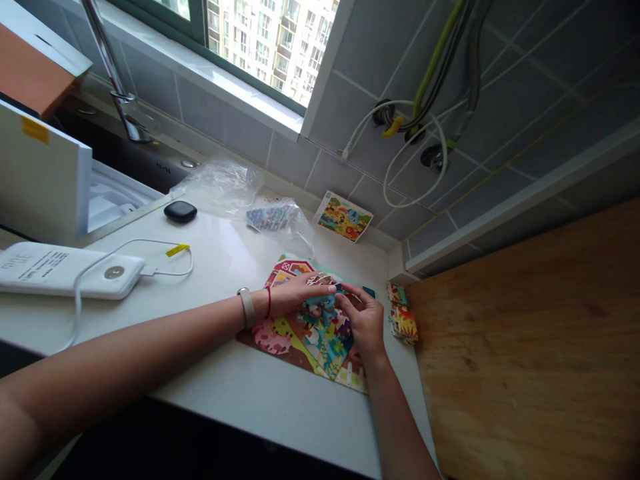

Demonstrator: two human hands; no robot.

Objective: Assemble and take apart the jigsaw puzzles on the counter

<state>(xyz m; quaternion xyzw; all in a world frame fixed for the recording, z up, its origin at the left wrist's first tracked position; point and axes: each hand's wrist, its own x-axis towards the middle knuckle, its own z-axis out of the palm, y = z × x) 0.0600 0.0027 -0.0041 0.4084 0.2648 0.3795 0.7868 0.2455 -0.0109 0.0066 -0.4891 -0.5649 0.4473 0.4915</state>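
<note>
A colourful jigsaw puzzle [280,337] with farm pictures lies on the white countertop [210,370], loose pieces heaped over its middle. My left hand [295,293] reaches across its upper part, thumb stretched to the right, with several puzzle pieces [323,280] gathered at its fingers. From the right, my right hand [366,319] bends over the puzzle, thumb and fingers pinched at a small dark blue puzzle piece [339,287]. The fingertips of both hands nearly meet there. Part of the puzzle is hidden under the hands.
Stacked puzzle pieces [403,317] sit at the counter's right edge, beside a wooden panel [525,333]. A picture card [345,217] leans at the wall. Clear plastic wrapping [220,187], a black case [181,211] and a cabled white power bank [70,270] lie left, near the sink [165,163].
</note>
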